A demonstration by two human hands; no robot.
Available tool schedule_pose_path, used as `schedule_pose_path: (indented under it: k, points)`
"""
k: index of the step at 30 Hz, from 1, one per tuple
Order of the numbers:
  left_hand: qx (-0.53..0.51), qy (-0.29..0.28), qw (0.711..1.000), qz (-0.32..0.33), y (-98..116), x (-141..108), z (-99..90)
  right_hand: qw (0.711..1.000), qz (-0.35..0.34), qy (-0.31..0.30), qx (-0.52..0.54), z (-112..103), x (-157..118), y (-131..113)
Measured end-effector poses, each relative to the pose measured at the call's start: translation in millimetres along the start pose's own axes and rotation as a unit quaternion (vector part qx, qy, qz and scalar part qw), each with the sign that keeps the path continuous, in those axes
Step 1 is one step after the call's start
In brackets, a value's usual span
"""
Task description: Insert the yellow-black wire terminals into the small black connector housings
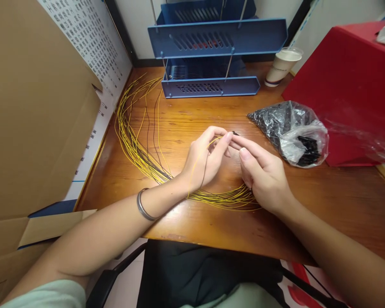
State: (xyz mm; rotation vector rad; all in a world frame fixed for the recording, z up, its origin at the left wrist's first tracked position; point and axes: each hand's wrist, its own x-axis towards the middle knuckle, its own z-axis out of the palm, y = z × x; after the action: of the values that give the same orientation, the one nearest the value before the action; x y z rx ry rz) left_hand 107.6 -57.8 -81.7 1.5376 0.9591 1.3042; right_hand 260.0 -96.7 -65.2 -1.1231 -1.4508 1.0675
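My left hand (204, 159) is closed in a pinch on a thin yellow wire (197, 160), which loops back over the wrist beside a dark strand. At its fingertips a small black piece (235, 133) shows, mostly hidden by the fingers. My right hand (263, 173) meets those fingertips with its index finger; its thumb is bent close by and the lower fingers curl inward. What the right hand holds is hidden. Beneath both hands, a large coil of yellow and dark wires (139, 160) curves across the wooden table (192, 222).
A clear plastic bag (287, 124) of small black parts lies to the right, against a red box (349, 94). Behind stand a blue tiered tray (211, 87) and a paper cup (282, 66). Cardboard (41, 111) rises on the left.
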Motion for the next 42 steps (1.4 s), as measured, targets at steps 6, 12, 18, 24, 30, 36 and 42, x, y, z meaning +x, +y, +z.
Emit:
schedule_pose_path:
  k: [6, 12, 18, 24, 30, 36, 42]
  points:
    - [-0.033, -0.003, 0.999, -0.007, 3.7, 4.2, -1.2, 1.000, 0.003, 0.018, -0.022, -1.0, 2.5, -1.9]
    - [-0.055, -0.012, 0.997, -0.059, 5.3, 5.3, -1.8, 0.996, 0.012, 0.066, -0.054, -5.4, 8.5, 1.3]
    - [-0.076, -0.033, 0.992, -0.097, 1.5, 6.8, -2.6, 0.995, 0.027, 0.081, -0.058, -6.8, 9.4, 3.0]
    - [-0.059, -0.049, 0.994, -0.074, 4.1, 6.4, -4.0, 0.999, 0.018, 0.043, -0.027, -2.8, 8.2, -1.6]
    - [-0.096, -0.116, 0.984, -0.095, 7.9, 6.5, -2.4, 0.995, 0.014, 0.099, -0.030, -5.7, 9.1, -2.6]
    - [-0.121, -0.156, 0.967, -0.158, 7.6, 6.5, 0.9, 0.982, 0.003, 0.186, -0.041, -13.9, 14.3, -2.7]
    - [-0.122, -0.190, 0.962, -0.153, 2.6, 8.4, -2.4, 0.979, 0.013, 0.204, -0.011, -15.0, 14.2, -2.4]
